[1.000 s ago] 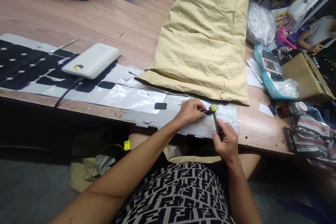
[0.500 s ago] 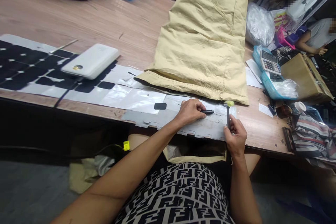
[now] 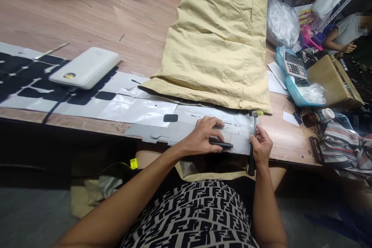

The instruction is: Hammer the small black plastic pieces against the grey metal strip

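Note:
My left hand (image 3: 203, 135) is closed on a thin black pen-like tool (image 3: 222, 145), its tip pointing right, and rests on a grey sheet (image 3: 174, 131) at the near table edge. My right hand (image 3: 261, 145) grips the dark handle of a small hammer (image 3: 253, 139) with a yellow-green head, held upright at the sheet's right end. The two hands are a short way apart. A long strip of white film with black patches (image 3: 122, 102) runs left from the sheet.
A large tan paper sack (image 3: 221, 38) lies across the wooden table (image 3: 87, 19) just behind my hands. A white power bank (image 3: 84, 68) sits on the strip at left. A blue tray with a calculator (image 3: 295, 66), a cardboard box (image 3: 334, 81) and another person's arm (image 3: 337, 42) are at right.
My left hand with the black tool has drawn back toward the near table edge. The hammer has swung from over the tool to the right and now stands upright. The view shifted slightly.

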